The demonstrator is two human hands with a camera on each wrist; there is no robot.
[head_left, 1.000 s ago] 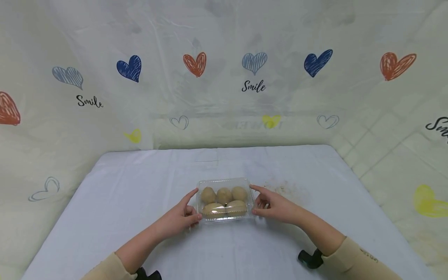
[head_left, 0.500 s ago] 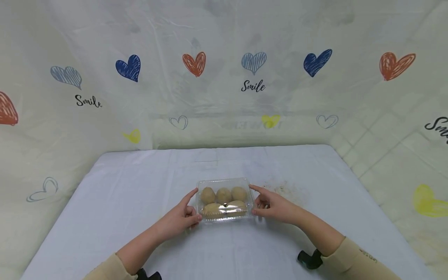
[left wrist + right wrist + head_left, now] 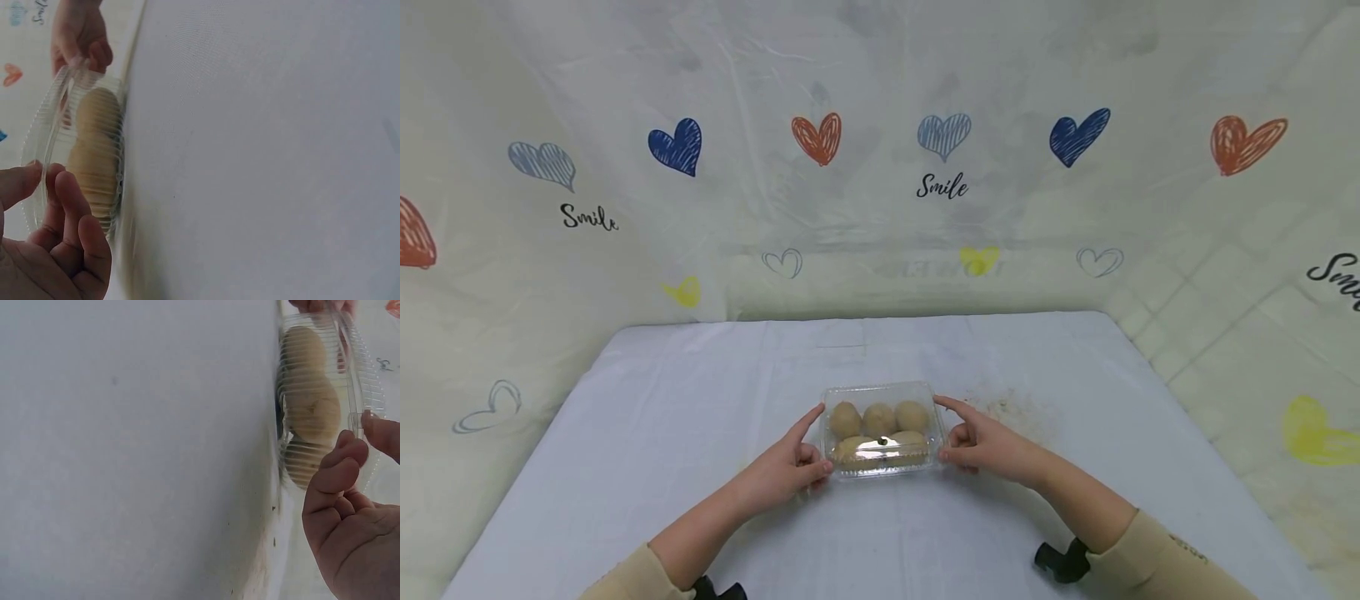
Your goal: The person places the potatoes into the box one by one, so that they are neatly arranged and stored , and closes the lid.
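A clear plastic clamshell box point(image 3: 880, 392) with its lid down stands on the white-covered table. Through its walls several smooth, round tan pieces point(image 3: 880, 418) show, potato-like; their exact kind is unclear. At the box's left side, my left hand point(image 3: 793, 467) pinches the rim near the front corner between thumb and fingers, its index finger stretched to the back corner. My right hand point(image 3: 988, 446) does the same on the right rim. In the left wrist view, the thumb and fingers of my left hand point(image 3: 59, 231) lie on either side of the rim; the right wrist view shows my right hand point(image 3: 356, 506) likewise.
Brown specks point(image 3: 1011, 407) lie on the white cloth point(image 3: 737, 358) to the right of the box. Behind the table hangs a pale curtain point(image 3: 865, 208) printed with hearts. Black wrist devices point(image 3: 1063, 561) sit below the sleeves.
The box stays in place between both hands. The right hand's lower fingers have drawn in slightly under its thumb; the left hand looks the same.
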